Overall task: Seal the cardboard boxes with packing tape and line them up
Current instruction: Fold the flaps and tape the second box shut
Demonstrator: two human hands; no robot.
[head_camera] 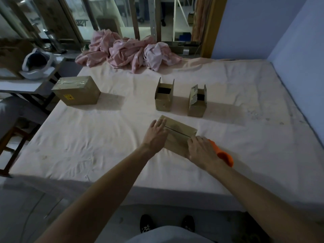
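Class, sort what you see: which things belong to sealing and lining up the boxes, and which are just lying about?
Belongs to the job: closed box under the left hand and right hand; orange tape dispenser by the right hand; two open boxes; taped box.
Lying about: pink bedding; white bag on the side table.

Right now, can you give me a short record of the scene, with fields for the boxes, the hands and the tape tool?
surface: bed with pale sheet
taped box: one, far left, closed
open boxes: two, side by side, flaps up
near box: flaps closed, seam shows, no tape seen
left hand: flat on its left end
right hand: on its right end, grip unclear
orange tool: beside the right hand
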